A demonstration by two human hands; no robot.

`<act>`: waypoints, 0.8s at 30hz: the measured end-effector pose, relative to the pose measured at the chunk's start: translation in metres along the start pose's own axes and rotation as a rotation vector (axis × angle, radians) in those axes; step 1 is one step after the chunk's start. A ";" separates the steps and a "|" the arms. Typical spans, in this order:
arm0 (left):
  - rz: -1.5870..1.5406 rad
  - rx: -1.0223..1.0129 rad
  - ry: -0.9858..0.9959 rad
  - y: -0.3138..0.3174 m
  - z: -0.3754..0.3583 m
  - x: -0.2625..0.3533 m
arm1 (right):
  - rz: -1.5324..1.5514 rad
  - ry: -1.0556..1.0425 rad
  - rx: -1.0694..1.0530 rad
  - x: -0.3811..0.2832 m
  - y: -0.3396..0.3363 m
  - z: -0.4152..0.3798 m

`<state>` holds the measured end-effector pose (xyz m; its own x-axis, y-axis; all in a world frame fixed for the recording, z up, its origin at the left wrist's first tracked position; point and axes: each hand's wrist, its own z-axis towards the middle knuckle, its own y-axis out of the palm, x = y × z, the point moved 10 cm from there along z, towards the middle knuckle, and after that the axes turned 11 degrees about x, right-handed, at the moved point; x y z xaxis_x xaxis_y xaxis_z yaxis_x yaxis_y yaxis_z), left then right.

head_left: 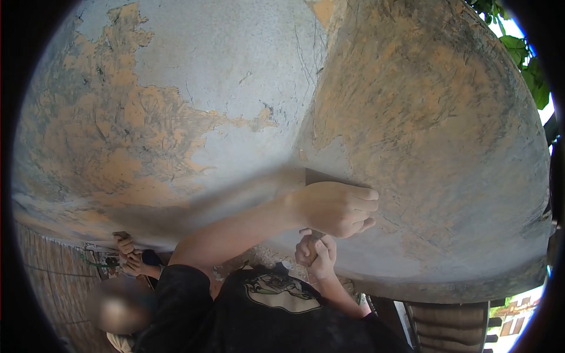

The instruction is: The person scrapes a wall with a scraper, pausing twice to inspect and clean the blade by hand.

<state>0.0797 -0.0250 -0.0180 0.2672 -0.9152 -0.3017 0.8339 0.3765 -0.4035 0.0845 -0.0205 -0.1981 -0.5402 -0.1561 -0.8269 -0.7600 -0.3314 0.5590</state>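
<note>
My left hand (338, 209) reaches across in front of me, its fingers curled, against a curved surface of peeling paint (247, 88). Past its knuckles shows the dark flat blade of a scraper (318, 175), lying against the surface; my left hand hides most of it. Just below, my right hand (318, 254) is wrapped round a light brown handle (313, 250), which lines up with the blade. The join between handle and blade is hidden behind my left hand.
Another person's hands (130, 256) are held close together near the surface at lower left. A ribbed brown wall (44, 265) stands behind that person. Green leaves (524, 59) hang at upper right, and brown slatted panels (447, 323) stand at lower right.
</note>
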 end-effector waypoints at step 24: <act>-0.812 0.800 -1.789 -0.014 -0.133 -0.027 | -0.024 0.166 -0.177 -0.051 0.040 -0.004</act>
<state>-0.0036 0.0135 -0.1186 -0.5172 -0.0962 0.8505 0.8175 0.2386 0.5241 0.0829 -0.0301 -0.1338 -0.4446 -0.2923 -0.8467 -0.6888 -0.4928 0.5318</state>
